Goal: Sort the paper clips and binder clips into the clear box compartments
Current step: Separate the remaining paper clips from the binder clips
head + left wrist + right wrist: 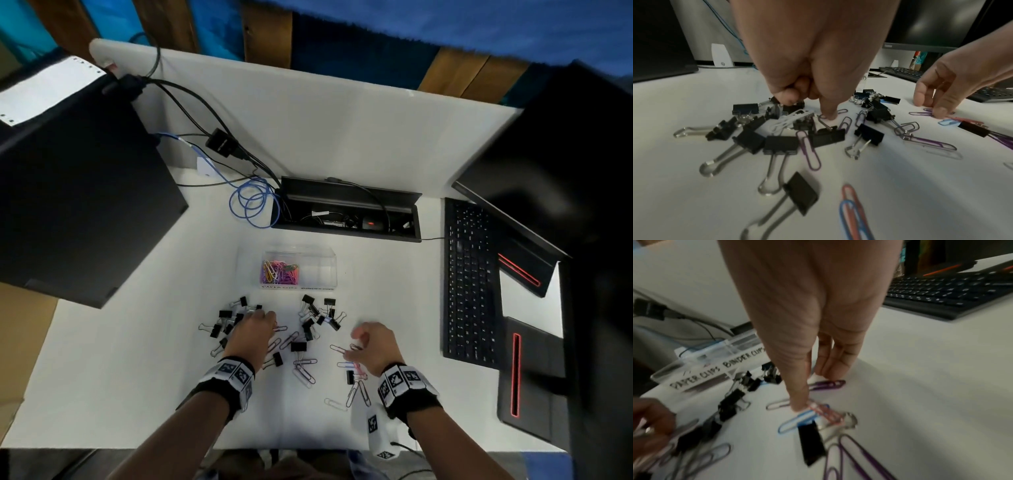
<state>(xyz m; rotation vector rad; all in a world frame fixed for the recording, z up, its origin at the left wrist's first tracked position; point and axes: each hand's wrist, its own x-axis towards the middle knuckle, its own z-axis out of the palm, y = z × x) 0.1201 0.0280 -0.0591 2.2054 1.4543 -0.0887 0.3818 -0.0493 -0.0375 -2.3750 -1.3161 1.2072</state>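
Ahead of both hands: your clear box (318, 270) lies with its long axis left to right; its left compartment holds coloured paper clips (280, 272).
Left hand: your left hand (252, 330) is curled, one fingertip (828, 116) pressed down among the binder clips (226, 323); whether it grips anything, you cannot tell.
Right hand: your right hand (371, 346) has its fingers extended down, tips touching a purple paper clip (827, 384) and a blue paper clip (797, 420).
Between the hands: loose clips point every way.
Hard to see: box labels blur in the head view; the right wrist view reads "PAPER CLIPS" and "BINDER CLIPS".
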